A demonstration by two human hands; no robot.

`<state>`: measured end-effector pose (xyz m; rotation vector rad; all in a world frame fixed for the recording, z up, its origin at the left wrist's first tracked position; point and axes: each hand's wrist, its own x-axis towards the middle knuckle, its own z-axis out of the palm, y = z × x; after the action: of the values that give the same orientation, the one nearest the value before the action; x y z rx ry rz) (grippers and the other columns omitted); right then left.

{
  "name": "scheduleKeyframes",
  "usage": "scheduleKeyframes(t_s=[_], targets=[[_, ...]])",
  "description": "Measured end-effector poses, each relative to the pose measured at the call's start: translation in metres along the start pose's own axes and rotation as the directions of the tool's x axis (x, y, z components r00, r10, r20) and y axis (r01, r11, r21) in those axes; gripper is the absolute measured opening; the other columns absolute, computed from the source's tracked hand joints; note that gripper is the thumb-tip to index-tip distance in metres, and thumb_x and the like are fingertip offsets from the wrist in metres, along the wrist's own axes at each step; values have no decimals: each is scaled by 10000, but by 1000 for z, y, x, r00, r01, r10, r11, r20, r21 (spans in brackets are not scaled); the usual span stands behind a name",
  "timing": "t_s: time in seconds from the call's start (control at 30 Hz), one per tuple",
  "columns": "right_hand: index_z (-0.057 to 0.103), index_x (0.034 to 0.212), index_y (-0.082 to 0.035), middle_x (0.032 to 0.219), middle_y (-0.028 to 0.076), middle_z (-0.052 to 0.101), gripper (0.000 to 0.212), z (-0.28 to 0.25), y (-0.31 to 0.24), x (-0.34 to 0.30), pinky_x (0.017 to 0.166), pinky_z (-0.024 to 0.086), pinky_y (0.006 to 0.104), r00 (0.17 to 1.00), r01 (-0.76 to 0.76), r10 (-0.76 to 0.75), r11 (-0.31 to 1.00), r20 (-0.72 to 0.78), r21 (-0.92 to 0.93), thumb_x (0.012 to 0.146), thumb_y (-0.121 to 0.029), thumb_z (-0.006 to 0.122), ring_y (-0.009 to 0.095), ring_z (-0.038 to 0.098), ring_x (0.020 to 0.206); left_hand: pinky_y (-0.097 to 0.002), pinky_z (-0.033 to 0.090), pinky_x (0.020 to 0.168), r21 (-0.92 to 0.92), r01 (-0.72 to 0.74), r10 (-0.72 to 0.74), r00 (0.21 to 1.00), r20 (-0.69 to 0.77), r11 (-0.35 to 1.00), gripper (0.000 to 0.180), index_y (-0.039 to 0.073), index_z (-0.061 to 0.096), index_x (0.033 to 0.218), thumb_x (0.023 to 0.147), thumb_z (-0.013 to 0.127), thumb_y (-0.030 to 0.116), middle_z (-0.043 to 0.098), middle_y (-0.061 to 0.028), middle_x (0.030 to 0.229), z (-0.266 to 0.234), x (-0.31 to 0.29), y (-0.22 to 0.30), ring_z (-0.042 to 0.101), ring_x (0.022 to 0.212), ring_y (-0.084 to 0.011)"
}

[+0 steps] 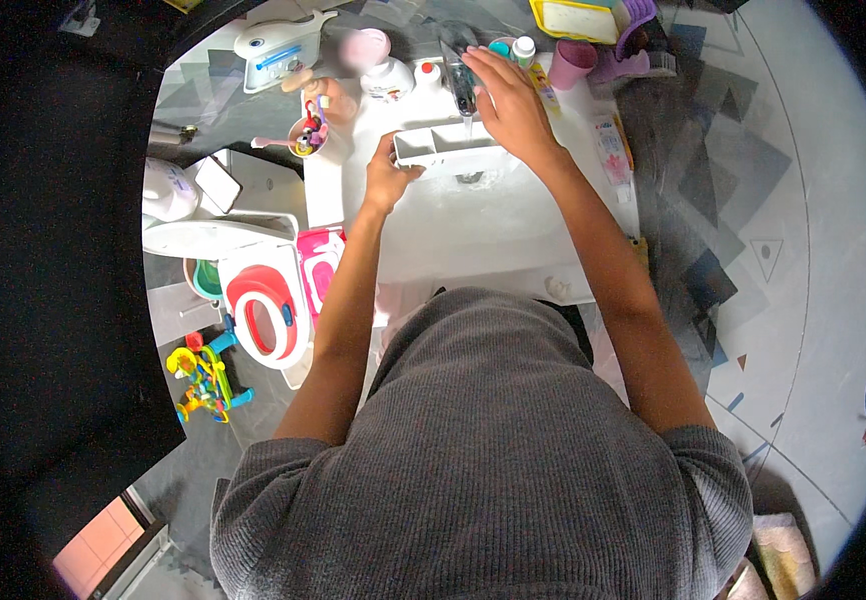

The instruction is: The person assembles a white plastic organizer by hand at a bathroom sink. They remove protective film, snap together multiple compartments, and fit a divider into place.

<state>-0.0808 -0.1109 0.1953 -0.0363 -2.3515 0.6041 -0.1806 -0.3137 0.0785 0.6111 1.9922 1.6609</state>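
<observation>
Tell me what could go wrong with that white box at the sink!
The white divided box could slip into the sink, since only the left hand seems to grip it, at one end.
Water from the tap might splash off its dividers.
The right hand, beside the tap, might bump the white-capped bottle nearby.

Left fingers (pixel 388 147) — curled, right fingers (pixel 494 69) — outstretched

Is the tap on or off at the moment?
On, it appears: a thin, clear stream shows below the dark tap's spout, falling toward the white divided box in the left hand.
</observation>
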Motion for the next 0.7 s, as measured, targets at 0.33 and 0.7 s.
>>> scheduleKeyframes(t_s=[0.33,0.7], targets=[[526,1167,-19,1235,137,512,400,-5,-8,-37,975,386,384,998,-66,65,997,23,50,769,-20,565,305,475,1153,-286,474,815,98,-54,55,998,-3,994,632,88,467,1209,654,707,-97,590,-46,1063,-4,-9,14,556,990,-153],[626,1003,-46,980,182,628,365,25,-18,-77,807,491,435,649,-52,115,993,752,-107,727,-286,638,334,611,926,-315,467,895,123,-175,162,981,111,977,625,90,474,1218,664,677,-114,558,-52,1167,-2,-45,42,528,1103,-177]])
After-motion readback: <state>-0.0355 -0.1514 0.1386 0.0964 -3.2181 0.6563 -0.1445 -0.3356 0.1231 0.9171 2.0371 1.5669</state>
